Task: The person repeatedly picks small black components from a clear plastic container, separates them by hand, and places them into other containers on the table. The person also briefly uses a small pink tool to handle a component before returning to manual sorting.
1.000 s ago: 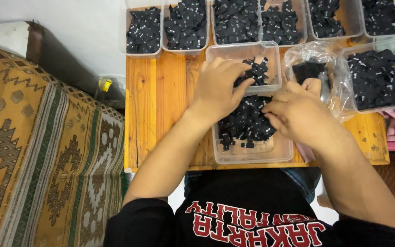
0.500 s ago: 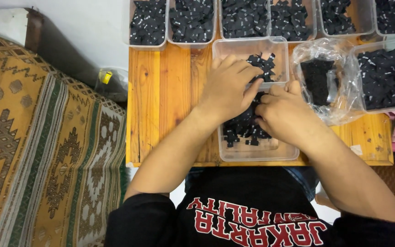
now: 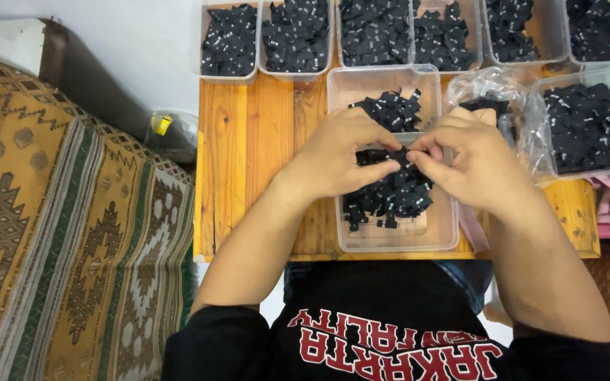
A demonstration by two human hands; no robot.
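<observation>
At frame centre, the left hand (image 3: 340, 159) and right hand (image 3: 471, 166) meet fingertip to fingertip, pinching a small black piece above the clear tray (image 3: 390, 240), so loose pieces (image 3: 390, 197) stay within reach.

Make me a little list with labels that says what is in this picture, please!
Place: small wooden table beside a patterned rug
Left hand: pinching small black pieces, fingertips meeting the right hand
Right hand: pinching the same spot
Under the hands: clear tray with a black pile
Back row: clear tubs full of black pieces
Right side: clear plastic bag
</observation>
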